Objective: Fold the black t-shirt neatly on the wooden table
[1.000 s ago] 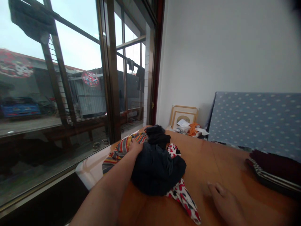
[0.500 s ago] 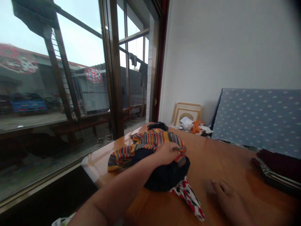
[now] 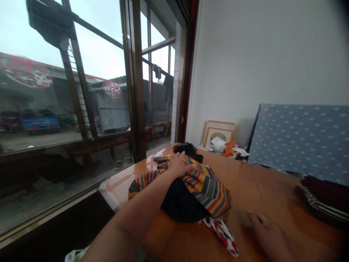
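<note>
My left hand (image 3: 178,165) lies on a striped garment (image 3: 211,185) in yellow, grey and red, its fingers apart and pressing on the cloth. The garment is spread unevenly over a dark navy cloth (image 3: 182,203), and one striped end reaches left on the table. From beneath the pile sticks out a white cloth with red and black print (image 3: 222,233). My right hand (image 3: 268,233) rests on the wooden table (image 3: 245,189) to the right of the pile, fingers curled in, with nothing seen in it.
Dark clothing (image 3: 188,149) lies behind the pile. At right is a folded stack with a maroon top (image 3: 327,196). A blue dotted cloth (image 3: 300,138) stands behind the table, near wooden frames (image 3: 219,127) and papers. A large window (image 3: 106,109) borders the left.
My left hand has moved left and slightly up across the pile. The striped garment now spreads farther right and toward me, covering more of the navy cloth. My right hand has barely moved.
</note>
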Action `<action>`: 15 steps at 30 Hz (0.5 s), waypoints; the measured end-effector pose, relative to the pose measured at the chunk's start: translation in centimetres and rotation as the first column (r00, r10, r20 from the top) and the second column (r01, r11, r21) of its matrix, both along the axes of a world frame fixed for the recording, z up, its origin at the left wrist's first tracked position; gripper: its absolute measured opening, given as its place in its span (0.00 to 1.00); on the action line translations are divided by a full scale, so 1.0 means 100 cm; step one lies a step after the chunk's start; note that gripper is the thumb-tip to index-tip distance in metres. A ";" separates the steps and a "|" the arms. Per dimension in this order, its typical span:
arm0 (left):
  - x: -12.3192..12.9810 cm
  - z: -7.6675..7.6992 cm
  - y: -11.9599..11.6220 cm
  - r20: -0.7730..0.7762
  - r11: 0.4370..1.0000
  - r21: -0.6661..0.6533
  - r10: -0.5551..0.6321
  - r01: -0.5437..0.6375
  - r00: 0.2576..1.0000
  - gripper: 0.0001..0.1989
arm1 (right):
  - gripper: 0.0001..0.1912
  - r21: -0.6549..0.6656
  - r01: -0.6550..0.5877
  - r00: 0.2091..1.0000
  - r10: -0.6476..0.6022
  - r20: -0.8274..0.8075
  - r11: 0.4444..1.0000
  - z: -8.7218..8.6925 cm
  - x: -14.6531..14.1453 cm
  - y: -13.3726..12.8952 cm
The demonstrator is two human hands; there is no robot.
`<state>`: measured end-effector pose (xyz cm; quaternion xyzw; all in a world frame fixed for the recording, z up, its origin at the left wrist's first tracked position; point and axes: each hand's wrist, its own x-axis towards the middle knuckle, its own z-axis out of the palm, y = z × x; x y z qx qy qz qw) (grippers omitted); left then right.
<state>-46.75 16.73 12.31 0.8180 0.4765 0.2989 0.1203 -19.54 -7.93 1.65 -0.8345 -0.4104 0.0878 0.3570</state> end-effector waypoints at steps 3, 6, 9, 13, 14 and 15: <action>-0.016 -0.009 0.013 -0.204 0.975 -0.219 -0.061 0.016 0.977 0.52 | 0.21 -0.002 -0.003 1.000 0.003 -0.007 1.000 0.001 -0.002 0.000; -0.023 -0.026 0.006 -0.317 0.962 -0.257 -0.175 0.093 0.932 0.28 | 0.21 -0.001 0.005 1.000 -0.005 -0.014 1.000 0.001 -0.004 0.000; -0.028 -0.036 -0.003 -0.306 0.977 -0.166 -0.179 0.132 0.935 0.12 | 0.22 0.009 0.011 1.000 -0.011 -0.014 1.000 0.000 -0.006 -0.001; -0.047 -0.029 0.007 -0.017 1.000 -0.003 0.019 -0.019 1.000 0.10 | 0.22 0.014 0.032 0.999 -0.032 -0.015 0.999 -0.001 -0.005 -0.001; -0.055 -0.025 0.015 0.083 0.994 -0.016 0.109 -0.108 0.991 0.10 | 0.21 0.011 0.027 1.000 -0.027 -0.016 1.000 -0.001 -0.004 0.000; -0.064 -0.021 0.023 0.178 0.979 -0.047 0.206 -0.200 0.962 0.12 | 0.21 0.004 0.020 1.000 -0.020 -0.017 1.000 -0.001 -0.003 0.000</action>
